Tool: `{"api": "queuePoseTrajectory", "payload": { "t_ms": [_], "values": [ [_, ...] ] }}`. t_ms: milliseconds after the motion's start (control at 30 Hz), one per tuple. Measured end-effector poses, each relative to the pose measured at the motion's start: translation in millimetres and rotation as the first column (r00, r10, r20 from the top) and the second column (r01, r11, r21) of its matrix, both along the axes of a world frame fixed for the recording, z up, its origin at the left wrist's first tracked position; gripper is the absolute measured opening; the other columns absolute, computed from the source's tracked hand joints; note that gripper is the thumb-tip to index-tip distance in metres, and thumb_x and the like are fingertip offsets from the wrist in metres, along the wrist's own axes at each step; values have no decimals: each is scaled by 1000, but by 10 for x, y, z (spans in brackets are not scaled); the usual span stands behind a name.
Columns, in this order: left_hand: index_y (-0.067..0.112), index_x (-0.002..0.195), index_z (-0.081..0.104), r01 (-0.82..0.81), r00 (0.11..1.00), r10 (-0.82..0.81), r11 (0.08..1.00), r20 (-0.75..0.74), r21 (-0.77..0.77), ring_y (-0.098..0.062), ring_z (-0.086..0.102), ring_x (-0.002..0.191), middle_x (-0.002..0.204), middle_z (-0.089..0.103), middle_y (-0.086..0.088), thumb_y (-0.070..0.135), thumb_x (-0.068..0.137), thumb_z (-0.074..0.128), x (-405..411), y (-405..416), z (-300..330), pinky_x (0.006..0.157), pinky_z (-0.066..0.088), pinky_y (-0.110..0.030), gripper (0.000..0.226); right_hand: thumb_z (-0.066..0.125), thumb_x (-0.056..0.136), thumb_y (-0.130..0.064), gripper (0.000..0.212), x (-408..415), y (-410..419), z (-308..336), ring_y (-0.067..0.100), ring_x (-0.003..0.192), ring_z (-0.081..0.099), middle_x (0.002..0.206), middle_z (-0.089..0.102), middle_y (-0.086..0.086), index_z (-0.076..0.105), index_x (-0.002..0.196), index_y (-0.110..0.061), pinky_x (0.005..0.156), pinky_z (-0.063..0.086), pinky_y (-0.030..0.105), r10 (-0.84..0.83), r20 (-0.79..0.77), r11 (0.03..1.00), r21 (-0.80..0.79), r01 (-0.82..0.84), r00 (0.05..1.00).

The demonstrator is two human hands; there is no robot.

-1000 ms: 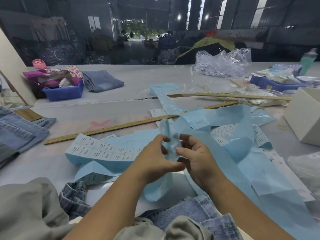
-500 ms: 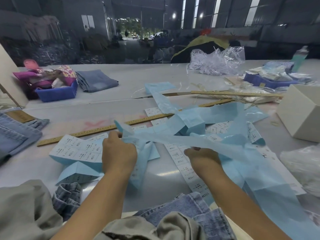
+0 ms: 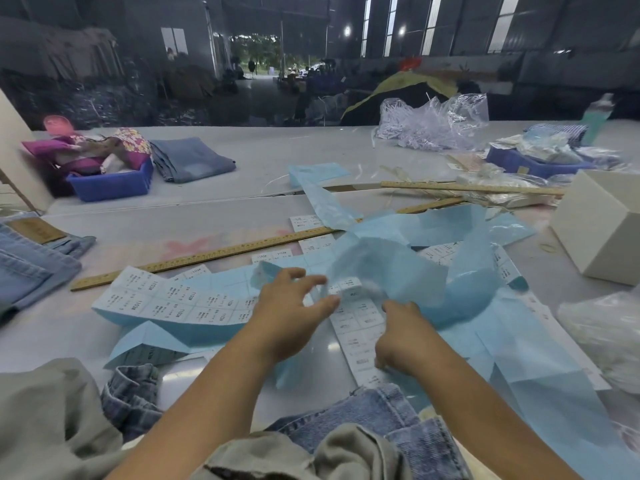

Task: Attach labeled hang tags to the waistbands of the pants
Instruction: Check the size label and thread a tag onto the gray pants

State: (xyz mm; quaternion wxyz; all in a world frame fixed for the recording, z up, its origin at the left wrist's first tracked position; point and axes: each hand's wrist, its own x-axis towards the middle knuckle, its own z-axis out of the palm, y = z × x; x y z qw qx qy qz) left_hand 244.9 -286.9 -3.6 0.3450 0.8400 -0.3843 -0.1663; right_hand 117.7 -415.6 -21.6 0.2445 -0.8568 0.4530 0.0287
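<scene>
Head view, label strip [image 3: 358, 336] running near-to-far, right hand [image 3: 403, 336] on it

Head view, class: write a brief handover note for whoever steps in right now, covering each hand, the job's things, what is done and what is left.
Left hand: open, fingers spread over the blue sheets.
Right hand: fingers down on the label strip; grip unclear.
Printed labels lie left of the hands, jeans at the near edge, more jeans far left.
Done: no tag attached in view.
Left: free a label, tag the waistbands.
</scene>
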Motion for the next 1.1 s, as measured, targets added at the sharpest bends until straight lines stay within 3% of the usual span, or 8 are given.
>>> {"api": "queuePoseTrajectory", "payload": {
  "t_ms": [167,267,433,533,700,867,967,1100],
  "values": [
    [39,129,58,39,999,-38,998,-29,49,-21,23,142,155,27,11,56,92,52,5,-3,-22,115,25,-53,41,59,80,2,67,11,-26,-25,24,113,54,129,52,7,42,141,-19,87,46,30,0,184,997,75,-14,983],
    [42,134,51,72,997,-71,996,-33,48,-20,14,147,159,14,16,61,76,70,3,28,-31,116,24,-50,64,57,82,4,59,24,-45,-25,16,93,55,100,54,-6,50,135,-21,76,43,25,-33,308,997,76,10,951],
    [44,150,23,154,988,-146,963,-50,219,-19,-2,149,159,-17,21,48,57,89,-22,57,-45,118,20,-50,114,58,81,8,44,40,-53,-2,15,80,61,92,61,-3,63,118,-15,73,51,22,-40,563,999,39,21,825],
    [34,151,27,-54,999,54,989,2,134,-27,21,146,161,-6,14,13,76,72,16,66,-22,112,37,-45,90,56,80,12,43,38,-51,4,10,78,59,92,62,-4,66,112,-14,70,47,14,-17,607,1000,6,17,795],
    [20,139,47,-305,941,325,934,90,-188,-19,42,121,150,27,3,-5,81,54,77,72,74,86,37,-29,63,55,80,11,41,24,-75,4,9,83,59,97,62,-1,67,108,-16,72,44,14,-18,621,998,-31,47,784],
    [27,141,47,-287,902,326,943,282,-171,-25,17,142,157,20,3,26,84,66,25,80,128,115,23,-44,60,67,80,6,34,33,-62,41,2,78,63,84,66,-10,65,91,-26,63,45,7,-106,746,994,97,49,658],
    [27,126,59,-92,917,210,939,340,-331,-17,39,123,129,49,6,37,80,73,-60,52,208,104,34,-34,49,73,78,5,38,50,-27,89,0,74,64,84,68,-8,63,83,-32,64,48,10,-122,806,990,142,10,579],
    [34,126,51,-1,976,30,991,214,-134,-11,44,112,118,46,10,52,73,74,-94,21,156,94,43,-32,60,74,76,5,37,53,-30,82,1,73,64,85,69,-7,64,84,-30,63,51,12,-149,830,984,179,-4,538]
  ]
}}
